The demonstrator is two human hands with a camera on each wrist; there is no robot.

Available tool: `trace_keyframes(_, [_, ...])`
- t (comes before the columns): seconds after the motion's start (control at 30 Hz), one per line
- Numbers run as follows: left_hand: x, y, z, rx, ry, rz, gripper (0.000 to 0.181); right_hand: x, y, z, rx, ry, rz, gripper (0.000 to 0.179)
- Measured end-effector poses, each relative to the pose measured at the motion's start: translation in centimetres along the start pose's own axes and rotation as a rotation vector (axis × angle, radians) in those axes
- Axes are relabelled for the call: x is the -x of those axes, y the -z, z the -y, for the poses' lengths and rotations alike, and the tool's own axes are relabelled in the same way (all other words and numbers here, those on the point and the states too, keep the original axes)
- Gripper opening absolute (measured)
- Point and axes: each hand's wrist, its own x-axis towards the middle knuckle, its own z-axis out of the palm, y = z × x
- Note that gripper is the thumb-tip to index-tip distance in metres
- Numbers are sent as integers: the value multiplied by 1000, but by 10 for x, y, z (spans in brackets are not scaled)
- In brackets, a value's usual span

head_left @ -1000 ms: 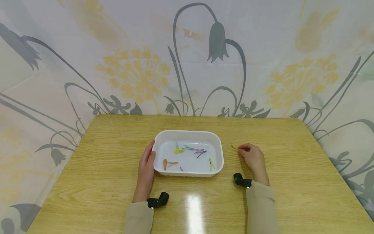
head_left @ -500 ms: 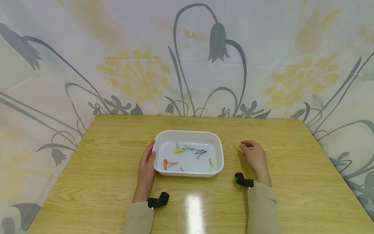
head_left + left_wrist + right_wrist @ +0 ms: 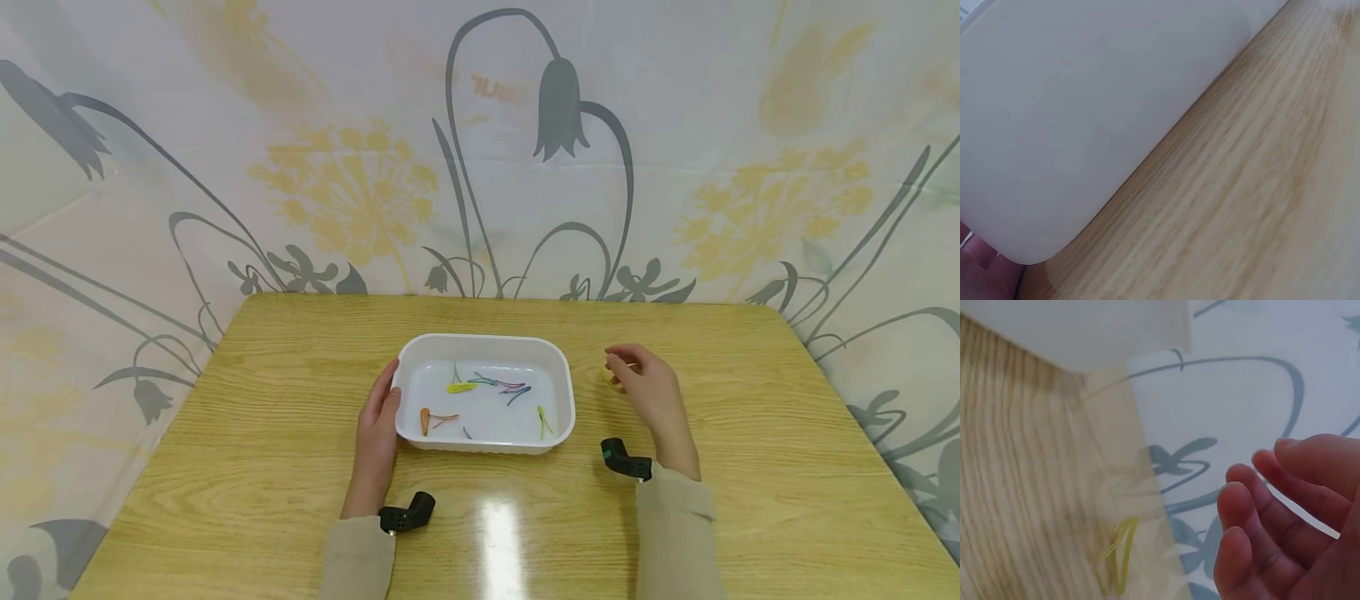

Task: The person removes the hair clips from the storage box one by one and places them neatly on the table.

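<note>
A white plastic basin [image 3: 483,446] stands on the table with several colourful snap hair clips lying in it, among them an orange hair clip [image 3: 425,422] and a yellow hair clip [image 3: 461,387]. My left hand [image 3: 377,425] rests against the basin's left side, fingers along the outer wall and thumb by the rim. Right of the basin, another yellow hair clip [image 3: 1124,556] lies on the wooden table, its arms spread apart. My right hand [image 3: 651,392] is just above and beside this clip, partly covering it in the head view. The right fingers are loosely bent, holding nothing.
The wooden table [image 3: 247,467] extends around the basin on every side. Behind it hangs a floral-patterned cloth [image 3: 480,208]. Black wrist cameras sit on both wrists, above beige sleeves.
A second ago my right hand pinched the yellow hair clip beside the basin. It has let go, and its fingers have lifted off and spread. The left hand and basin stay still.
</note>
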Motion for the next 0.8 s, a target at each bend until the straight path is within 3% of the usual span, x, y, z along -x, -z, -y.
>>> trace_keyframes(0.33, [0, 0, 0, 4, 17, -2, 36, 4, -11, 26, 2, 93, 43, 35])
trace_keyframes(0.8, [-1, 0, 0, -4, 18, -11, 34, 11, -45, 57, 53, 230, 133, 26])
